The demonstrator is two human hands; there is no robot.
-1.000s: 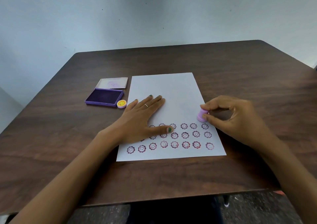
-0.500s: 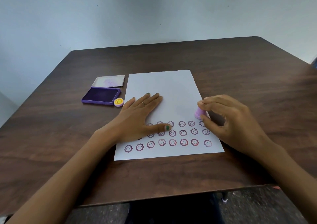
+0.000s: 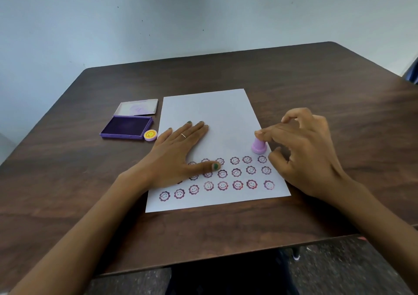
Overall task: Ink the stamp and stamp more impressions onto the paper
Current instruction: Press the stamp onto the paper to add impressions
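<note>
2 hands: left hand (image 3: 178,156) flat on paper (image 3: 212,111), right hand (image 3: 303,150) fingertips atop stamp (image 3: 258,146).

- 1 sheet of paper (image 3: 210,114)
- 1 stamp (image 3: 258,146), at 3 o'clock on the sheet
- 1 ink pad (image 3: 125,128)
- 1 lid (image 3: 138,107), at 12 o'clock from the pad
- 1 cap (image 3: 150,135)
- 2 hands (image 3: 178,154)

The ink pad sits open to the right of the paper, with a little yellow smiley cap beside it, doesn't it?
Not quite: the ink pad is open, with the yellow cap beside it, but it lies to the left of the paper, not the right. The head view shows this.
</note>
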